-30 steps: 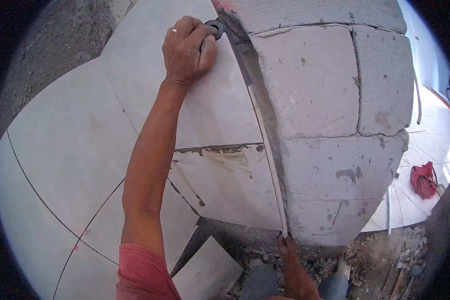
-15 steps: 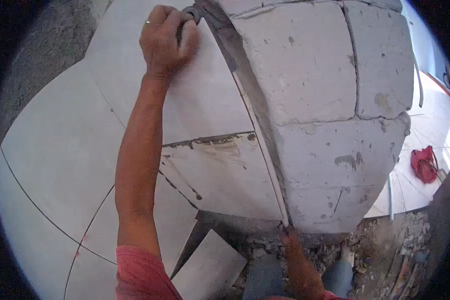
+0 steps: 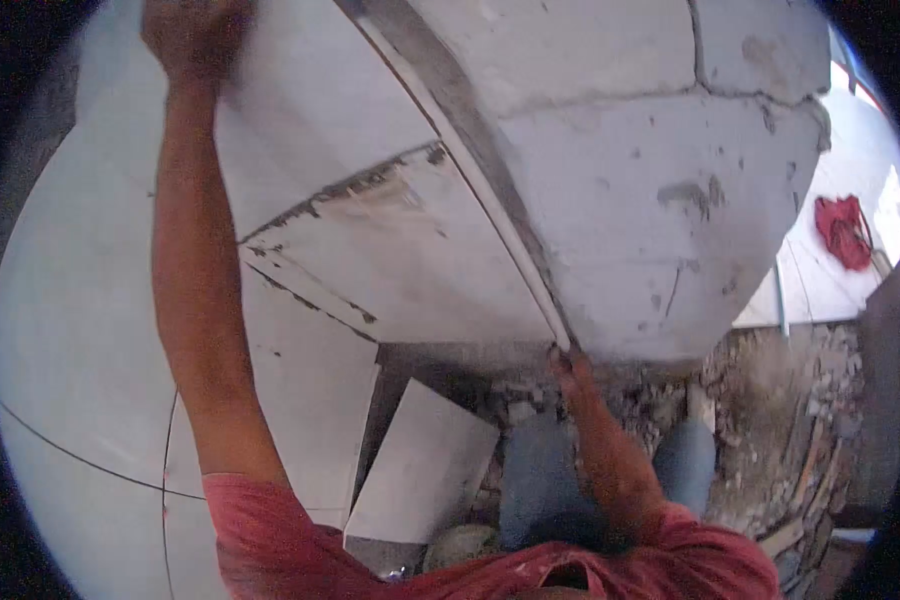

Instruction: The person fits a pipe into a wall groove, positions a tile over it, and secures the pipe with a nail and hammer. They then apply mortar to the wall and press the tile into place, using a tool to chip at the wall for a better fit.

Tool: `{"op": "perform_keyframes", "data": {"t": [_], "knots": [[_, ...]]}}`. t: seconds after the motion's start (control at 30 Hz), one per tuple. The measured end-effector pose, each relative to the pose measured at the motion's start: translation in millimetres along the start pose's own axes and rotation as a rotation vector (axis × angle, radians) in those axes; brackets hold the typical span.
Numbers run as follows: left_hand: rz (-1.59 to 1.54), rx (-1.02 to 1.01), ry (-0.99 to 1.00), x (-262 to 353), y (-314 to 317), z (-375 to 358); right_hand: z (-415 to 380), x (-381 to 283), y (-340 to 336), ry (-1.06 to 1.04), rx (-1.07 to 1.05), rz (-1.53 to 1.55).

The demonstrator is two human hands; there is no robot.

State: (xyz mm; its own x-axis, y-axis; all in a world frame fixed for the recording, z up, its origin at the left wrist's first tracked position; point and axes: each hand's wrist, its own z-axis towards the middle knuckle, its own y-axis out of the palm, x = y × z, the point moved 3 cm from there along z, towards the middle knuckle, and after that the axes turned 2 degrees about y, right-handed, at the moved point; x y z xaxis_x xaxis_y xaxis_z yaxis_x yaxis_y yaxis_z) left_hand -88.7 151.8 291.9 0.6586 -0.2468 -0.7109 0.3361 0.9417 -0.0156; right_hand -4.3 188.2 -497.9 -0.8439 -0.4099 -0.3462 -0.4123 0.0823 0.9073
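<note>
My left hand is over the pale wall tiles at the upper left. It is blurred and cut off by the top edge, so its fingers do not show clearly. A long, thin white strip runs down along the tiles' right edge. At its lower end, my right hand has its fingers closed on the strip. Between the hands, a lower tile carries smears of dark and brownish mortar along its top and left joints.
Bare pale blocks form the wall right of the strip. A loose tile piece leans below, near my legs. Rubble covers the ground at the lower right. Farther back, a red bag lies on a light tiled floor.
My left hand has moved left and down, away from the strip's upper end. The view has tilted downward. My right hand stays at the strip's lower end.
</note>
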Motion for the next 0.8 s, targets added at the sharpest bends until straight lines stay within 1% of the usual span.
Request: {"op": "perform_keyframes", "data": {"t": [0.07, 0.13, 0.17, 0.2, 0.23, 0.3, 0.33, 0.37, 0.4, 0.43, 0.47, 0.5, 0.53, 0.6, 0.63, 0.67, 0.7, 0.73, 0.8], "knots": [[0.006, -0.022, -0.028, -3.6, -0.3, -3.3, -71.1, -45.4, 89.9, -0.642, 0.056, -0.853], [0.024, -0.004, 0.051, -12.5, 8.4, -1.5, 6.7, 10.9, -14.4, -0.359, 0.172, -0.332], [0.004, -0.017, 0.039, -16.4, 12.1, -1.7, -10.5, -2.4, 15.1, -0.173, 0.083, -0.01], [-0.009, 0.029, 0.063, -18.2, 13.5, -3.0, -31.9, -18.3, 52.5, 0.01, -0.007, 0.313], [-0.017, 0.081, 0.09, -20.4, 13.4, -2.7, -29.5, -18.4, 50.0, 0.01, 0.009, 0.318], [-0.056, 0.06, 0.053, -24.3, 15.0, -0.6, -24.7, -14.3, 44.1, 0.104, -0.024, 0.245], [-0.084, 0.043, 0.017, -25.7, 15.9, -1.3, -26.7, -16.9, 40.5, 0.1, -0.003, 0.25], [-0.014, 0.06, 0.111, -20.3, 13.9, -0.4, -28.5, -18.4, 39.7, 0.128, 0.11, 0.135], [-0.026, 0.056, 0.102, -17.5, 14.8, -1.3, -28.7, -19.8, 41.0, 0.157, 0.218, 0.019], [-0.002, 0.118, 0.171, -0.1, 11.3, 0.2, -26.2, -20.1, 39.3, 0.158, 0.234, 0.022], [0.019, 0.179, 0.236, 12.8, 8.1, -0.2, -25.2, -21.8, 37.6, 0.091, 0.183, 0.004], [0.0, 0.177, 0.224, 15.6, 7.3, -0.3, -25.4, -22.6, 35.5, 0.021, 0.132, -0.013], [-0.011, 0.154, 0.224, 15.4, 7.3, -0.3, -29.7, -23.9, 37.2, 0.02, 0.153, -0.007], [-0.027, 0.107, 0.229, 7.4, 7.3, 0.7, -45.0, -28.4, 48.3, 0.202, 0.358, -0.269], [-0.033, 0.085, 0.234, 1.6, 7.8, 1.8, -53.0, -28.4, 53.5, 0.202, 0.371, -0.261], [-0.036, 0.068, 0.242, -4.3, 8.2, 3.2, -60.2, -32.0, 58.7, 0.148, 0.411, -0.41], [0.026, 0.047, 0.288, -8.8, 8.7, 2.7, -68.8, -32.6, 64.0, 0.099, 0.452, -0.559], [0.01, 0.044, 0.284, -19.4, 10.3, 3.0, -78.1, -27.2, 74.3, 0.104, 0.466, -0.551], [0.006, 0.021, 0.209, -36.7, 15.7, 3.8, -93.1, -27.3, 104.6, -0.188, 0.442, -0.295]]}}
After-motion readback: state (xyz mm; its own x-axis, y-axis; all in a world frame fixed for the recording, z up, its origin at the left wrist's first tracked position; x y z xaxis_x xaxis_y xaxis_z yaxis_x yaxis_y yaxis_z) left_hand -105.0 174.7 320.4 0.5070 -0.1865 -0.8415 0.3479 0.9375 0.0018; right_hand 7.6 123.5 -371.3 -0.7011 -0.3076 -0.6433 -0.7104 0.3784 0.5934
